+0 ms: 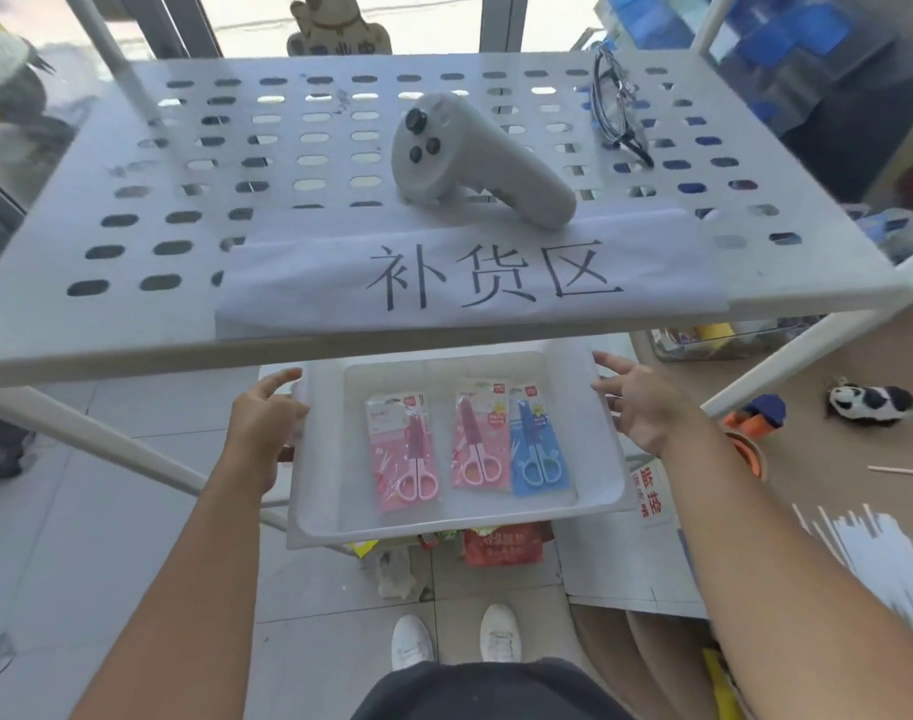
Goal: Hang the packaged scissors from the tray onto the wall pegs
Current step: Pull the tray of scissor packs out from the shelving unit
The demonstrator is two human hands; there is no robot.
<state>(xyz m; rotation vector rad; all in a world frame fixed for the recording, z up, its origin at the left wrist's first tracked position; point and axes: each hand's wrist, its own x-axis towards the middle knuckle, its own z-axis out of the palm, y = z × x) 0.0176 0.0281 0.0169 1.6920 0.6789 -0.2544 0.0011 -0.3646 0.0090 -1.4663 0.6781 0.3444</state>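
In the lower middle of the frame, the left hand (264, 423) grips the left rim of the white tray (319, 459), with its fingers curled around the edge. Inside the tray lie three flat packs: a pink scissors pack (403, 452) on the left, a second pink pack (477, 441) in the middle, and a blue pack (538, 444) touching it on the right. They look light, thin and a bit slippery, so pinching the top card edge should work best. The right hand (638, 407) is open, with spread fingers against the tray's right rim.
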